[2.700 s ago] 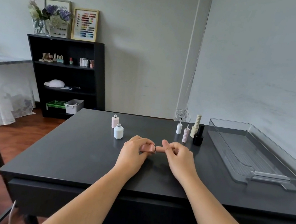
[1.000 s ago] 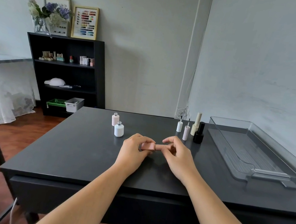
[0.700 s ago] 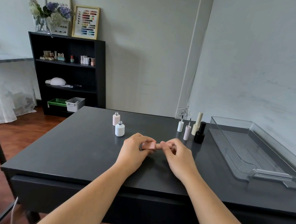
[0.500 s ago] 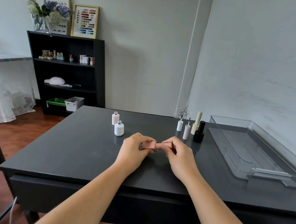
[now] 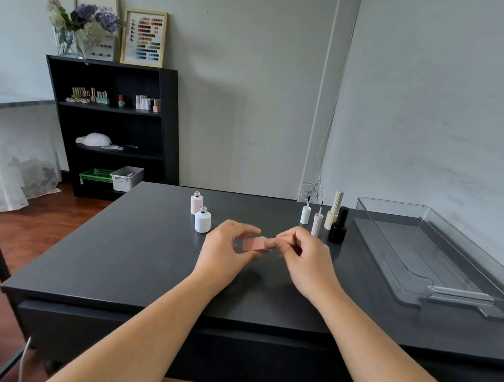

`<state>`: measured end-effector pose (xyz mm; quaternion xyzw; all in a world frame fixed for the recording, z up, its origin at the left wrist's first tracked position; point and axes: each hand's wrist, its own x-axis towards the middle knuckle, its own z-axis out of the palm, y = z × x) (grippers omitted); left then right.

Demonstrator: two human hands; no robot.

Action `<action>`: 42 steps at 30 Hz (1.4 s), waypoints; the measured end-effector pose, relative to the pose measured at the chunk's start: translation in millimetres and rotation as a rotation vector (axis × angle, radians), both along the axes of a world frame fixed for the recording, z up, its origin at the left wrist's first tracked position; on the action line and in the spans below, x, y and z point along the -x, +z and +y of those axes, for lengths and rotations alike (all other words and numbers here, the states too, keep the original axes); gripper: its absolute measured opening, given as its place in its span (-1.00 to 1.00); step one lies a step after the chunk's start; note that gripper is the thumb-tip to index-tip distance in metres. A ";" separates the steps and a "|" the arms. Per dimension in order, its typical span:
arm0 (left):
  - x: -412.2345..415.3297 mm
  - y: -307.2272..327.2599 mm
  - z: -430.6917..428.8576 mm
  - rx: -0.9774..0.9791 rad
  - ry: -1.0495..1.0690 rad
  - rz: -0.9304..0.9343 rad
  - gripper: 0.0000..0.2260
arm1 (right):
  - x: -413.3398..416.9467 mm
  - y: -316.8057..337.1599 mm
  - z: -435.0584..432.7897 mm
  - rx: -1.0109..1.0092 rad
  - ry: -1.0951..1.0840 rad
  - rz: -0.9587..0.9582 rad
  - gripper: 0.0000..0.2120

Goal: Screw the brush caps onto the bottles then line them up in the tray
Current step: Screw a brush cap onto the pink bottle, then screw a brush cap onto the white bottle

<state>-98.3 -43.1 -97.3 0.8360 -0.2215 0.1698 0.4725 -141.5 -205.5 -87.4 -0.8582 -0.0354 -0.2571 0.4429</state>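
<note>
- Pink bottle (image 5: 256, 244) lies between the half-spread fingers of the left hand (image 5: 223, 251); blur hides whether they touch it.
- Right hand (image 5: 308, 262) pinches the cap (image 5: 278, 243).
- With a slack left hold, the bottle could spin or drop.

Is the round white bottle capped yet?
No, uncapped: the white bottle stands upright with a bare threaded neck.

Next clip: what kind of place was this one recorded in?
Most likely a small nail studio. A framed colour-swatch chart stands on the black shelf unit, polish bottles and a white nail lamp sit on its shelves, and more bottles stand on the table, by the pink bottle in the right hand.
</note>
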 end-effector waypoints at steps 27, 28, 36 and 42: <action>-84.9 -2.5 9.0 0.065 0.231 0.298 -0.75 | -57.9 48.3 -116.6 0.240 -0.289 0.234 -0.82; -83.7 -2.4 3.9 0.071 0.214 0.296 -0.74 | -57.8 46.4 -118.2 0.247 -0.296 0.252 -0.83; -79.7 -4.2 -15.0 0.062 0.156 0.307 -0.73 | -52.8 38.4 -123.6 0.255 -0.327 0.313 -0.88; -75.1 -5.3 -13.7 0.071 0.134 0.305 -0.74 | -51.6 61.3 -112.4 0.476 -0.448 0.107 -0.71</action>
